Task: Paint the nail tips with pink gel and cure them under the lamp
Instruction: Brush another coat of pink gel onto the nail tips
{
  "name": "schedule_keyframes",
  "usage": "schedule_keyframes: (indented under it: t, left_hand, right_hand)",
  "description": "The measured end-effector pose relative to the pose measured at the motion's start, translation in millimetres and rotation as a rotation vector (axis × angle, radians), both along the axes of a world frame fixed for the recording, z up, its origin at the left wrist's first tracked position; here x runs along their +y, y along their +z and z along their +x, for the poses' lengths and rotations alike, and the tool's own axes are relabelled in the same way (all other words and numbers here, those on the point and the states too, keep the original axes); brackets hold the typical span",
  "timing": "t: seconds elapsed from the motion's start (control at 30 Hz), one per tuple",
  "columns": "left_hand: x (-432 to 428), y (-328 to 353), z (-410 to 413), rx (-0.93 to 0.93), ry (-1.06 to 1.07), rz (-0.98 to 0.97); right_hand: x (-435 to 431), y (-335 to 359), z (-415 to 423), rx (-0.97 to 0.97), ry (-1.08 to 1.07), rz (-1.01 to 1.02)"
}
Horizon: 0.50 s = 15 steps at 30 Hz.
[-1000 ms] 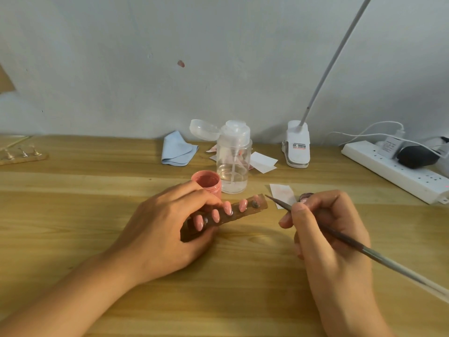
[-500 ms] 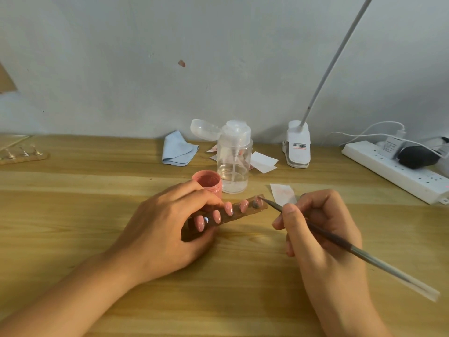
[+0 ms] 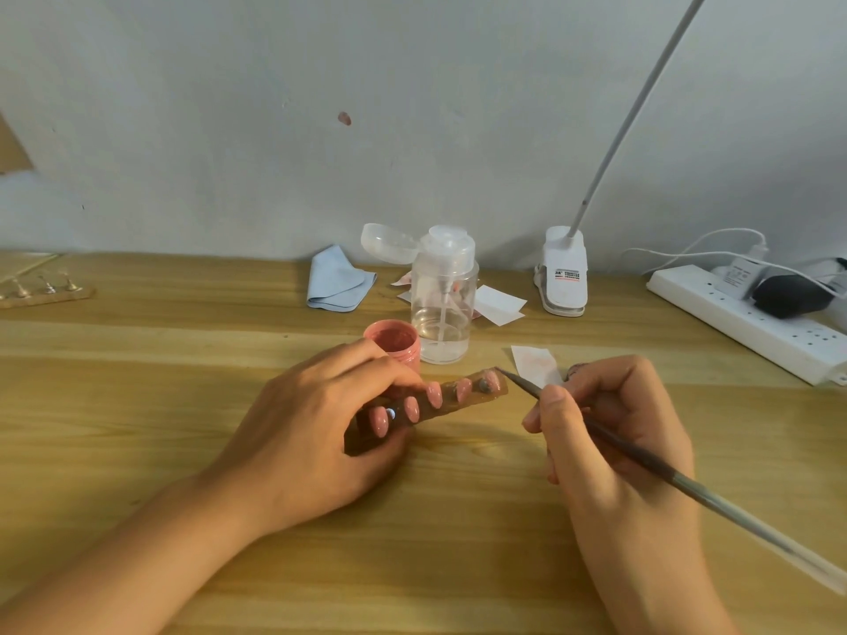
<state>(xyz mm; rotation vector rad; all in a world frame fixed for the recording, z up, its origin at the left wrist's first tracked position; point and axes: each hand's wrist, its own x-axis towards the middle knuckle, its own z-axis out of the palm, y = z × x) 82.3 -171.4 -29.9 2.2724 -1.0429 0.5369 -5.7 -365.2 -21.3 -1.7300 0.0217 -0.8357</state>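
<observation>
Left hand (image 3: 316, 419) gripping nail strip (image 3: 496, 392), right hand (image 3: 614, 444) pinching brush (image 3: 641, 456), its tip since brought onto the strip's far end

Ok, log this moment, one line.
left hand: holds nail strip | right hand: holds brush | tip: at end nail

Head view looks forward and down, close over the table (image 3: 137, 451).

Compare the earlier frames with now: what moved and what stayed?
The right hand swept the brush left over the end nail tip, then drew it back; it now meets that tip's right edge. The left hand keeps gripping the strip; the gel pot, bottle and lamp stayed put.
</observation>
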Motion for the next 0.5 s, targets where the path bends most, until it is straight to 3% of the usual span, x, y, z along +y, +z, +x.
schedule_keyframes:
  t: [0.17,0.5]
  left_hand:
    - [0.0,-0.6,0.6,-0.017,0.015,0.002]
    - [-0.5,-2.0,0.7,-0.054,0.028,-0.006]
  right_hand:
    - [6.9,1.6,-5.3,0.006,0.020,-0.084]
    - [2.2,-1.1,-1.0,-0.004,-0.050,-0.022]
